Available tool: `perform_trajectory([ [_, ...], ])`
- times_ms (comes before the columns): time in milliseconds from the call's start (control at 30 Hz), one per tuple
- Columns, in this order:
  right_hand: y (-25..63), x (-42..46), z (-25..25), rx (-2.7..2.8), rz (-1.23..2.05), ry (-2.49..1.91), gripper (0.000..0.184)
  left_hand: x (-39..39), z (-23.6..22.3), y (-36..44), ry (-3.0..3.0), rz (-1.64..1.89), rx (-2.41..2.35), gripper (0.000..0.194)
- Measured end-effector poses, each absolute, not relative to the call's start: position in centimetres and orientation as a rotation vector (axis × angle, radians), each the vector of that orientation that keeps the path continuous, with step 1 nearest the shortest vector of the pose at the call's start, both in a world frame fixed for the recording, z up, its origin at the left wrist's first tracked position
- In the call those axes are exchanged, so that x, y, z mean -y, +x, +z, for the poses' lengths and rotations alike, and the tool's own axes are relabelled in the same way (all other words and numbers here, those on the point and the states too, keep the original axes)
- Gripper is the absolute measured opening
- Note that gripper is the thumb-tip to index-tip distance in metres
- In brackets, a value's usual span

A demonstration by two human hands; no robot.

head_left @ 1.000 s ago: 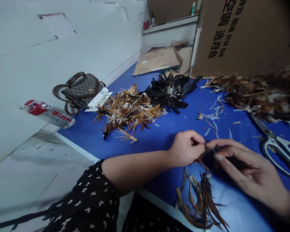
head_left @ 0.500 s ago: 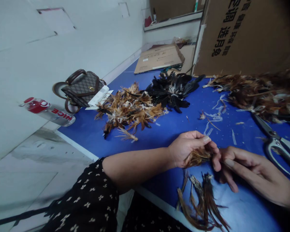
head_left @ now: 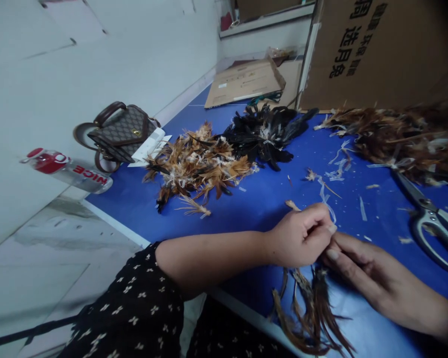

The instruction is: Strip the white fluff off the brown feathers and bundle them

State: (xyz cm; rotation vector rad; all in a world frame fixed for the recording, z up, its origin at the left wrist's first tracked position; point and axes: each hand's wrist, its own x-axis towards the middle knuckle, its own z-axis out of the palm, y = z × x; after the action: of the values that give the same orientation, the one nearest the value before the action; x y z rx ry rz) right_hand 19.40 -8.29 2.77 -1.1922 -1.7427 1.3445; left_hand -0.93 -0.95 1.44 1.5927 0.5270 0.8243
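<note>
My left hand is curled shut over the blue table, fingertips pinched at its right side where a brown feather was held a moment ago; the feather is now hidden inside the fist. My right hand lies low beside it, fingers stretched toward the left fingertips and touching them. Just below both hands a small bundle of long dark brown feathers lies near the table's front edge.
A brown-and-white feather pile and a black feather pile lie mid-table. More brown feathers and steel scissors sit at the right. A cardboard box, a handbag and a bottle line the edges.
My left hand has closed into a fist around the brown feather and moved slightly down. My right hand has slid closer under it. The view shifted a little.
</note>
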Motion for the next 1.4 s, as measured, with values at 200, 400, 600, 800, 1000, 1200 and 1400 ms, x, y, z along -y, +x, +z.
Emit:
perform_trajectory([
  [200,18.0,7.9,2.9,1.813,1.145,-1.137,0.033,1.0,1.4,-1.0,2.073,0.892,-0.560,0.018],
  [400,18.1,8.0,1.7,1.832,1.064,-1.167,0.031,1.5,1.7,-1.1,2.132,0.873,-0.564,0.019],
  [600,19.3,7.8,1.9,1.719,1.278,-1.231,0.040,0.5,1.6,-1.1,1.508,0.859,-0.569,0.033],
  [800,20.8,7.9,1.6,1.424,1.453,-1.182,0.047,0.0,0.3,-0.2,1.004,0.859,-0.596,0.075],
  [1000,20.7,7.6,2.4,1.172,1.442,-1.094,0.041,0.1,0.3,-1.1,1.071,0.669,-0.588,0.081],
  [1200,20.4,7.3,3.6,1.060,1.469,-1.016,0.042,-0.8,0.1,-1.4,1.450,0.803,-0.525,0.041],
  [1400,20.4,7.3,2.6,1.119,1.503,-1.071,0.046,-1.3,0.2,-1.0,1.586,0.977,-0.521,0.028],
])
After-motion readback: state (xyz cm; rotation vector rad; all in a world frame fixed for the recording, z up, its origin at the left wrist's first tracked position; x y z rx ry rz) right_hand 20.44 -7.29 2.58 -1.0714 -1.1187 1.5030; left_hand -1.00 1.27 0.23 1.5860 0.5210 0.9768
